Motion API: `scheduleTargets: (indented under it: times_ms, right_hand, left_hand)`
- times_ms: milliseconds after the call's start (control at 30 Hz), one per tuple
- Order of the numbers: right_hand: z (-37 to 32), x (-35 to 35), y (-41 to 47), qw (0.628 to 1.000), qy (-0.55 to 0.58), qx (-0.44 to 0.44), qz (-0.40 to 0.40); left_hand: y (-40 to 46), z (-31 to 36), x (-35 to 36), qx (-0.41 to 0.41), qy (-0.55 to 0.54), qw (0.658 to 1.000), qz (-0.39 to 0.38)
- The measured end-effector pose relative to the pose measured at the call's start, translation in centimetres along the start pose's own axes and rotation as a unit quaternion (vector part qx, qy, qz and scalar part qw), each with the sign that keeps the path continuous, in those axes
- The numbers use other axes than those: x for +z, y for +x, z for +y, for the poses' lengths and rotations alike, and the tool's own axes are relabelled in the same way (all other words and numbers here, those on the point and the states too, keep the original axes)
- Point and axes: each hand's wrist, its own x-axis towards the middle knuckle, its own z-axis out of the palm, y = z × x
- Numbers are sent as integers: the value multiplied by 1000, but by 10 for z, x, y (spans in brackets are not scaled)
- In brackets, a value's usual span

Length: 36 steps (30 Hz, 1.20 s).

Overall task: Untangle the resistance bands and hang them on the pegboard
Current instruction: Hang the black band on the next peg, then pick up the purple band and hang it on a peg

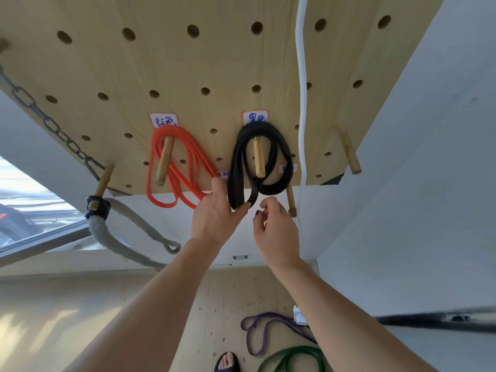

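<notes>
Nearest, on the wooden floor (pixel 80 304) below, lie a purple resistance band (pixel 264 331) and a green resistance band (pixel 291 357), loosely looped side by side, with a sandalled foot (pixel 227 362) just left of the green one.

Both forearms reach up toward the pegboard (pixel 161 63). The left hand (pixel 214 213) is held open, palm showing, fingers straight and close together; its fingertips touch the lowest hanging loop of the black resistance band (pixel 259 162). The right hand (pixel 276 232) hangs just right of that loop, fingers loosely curled with thumb and forefinger near each other, gripping nothing that can be seen; it seems apart from the band.

The black band is wound in several flat loops over a wooden peg (pixel 259 159) beneath a handwritten label (pixel 255 117). To its left an orange resistance band (pixel 174 167) hangs in thin loops from another wooden peg (pixel 165 161), also labelled.

Farther left, a metal chain (pixel 45 116) and a grey rope (pixel 120 232) hang from a peg at the board's corner. A white cord (pixel 302 89) runs down the board at the right.
</notes>
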Motion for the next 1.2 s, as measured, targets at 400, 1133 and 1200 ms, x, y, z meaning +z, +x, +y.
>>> scheduleTargets:
  times_ms: [400, 1133, 1200]
  right_hand:
    - [66, -8, -129, 989, 28, 27, -141]
    - [516, 383, -311, 815, -251, 198, -484]
    - [552, 421, -314, 808, -280, 173, -488]
  left_hand:
    - [-145, -1, 59, 42, 92, 992, -71]
    - [-292, -336, 579, -39, 148, 895, -418]
    - [-294, -367, 621, -52, 136, 898, -415]
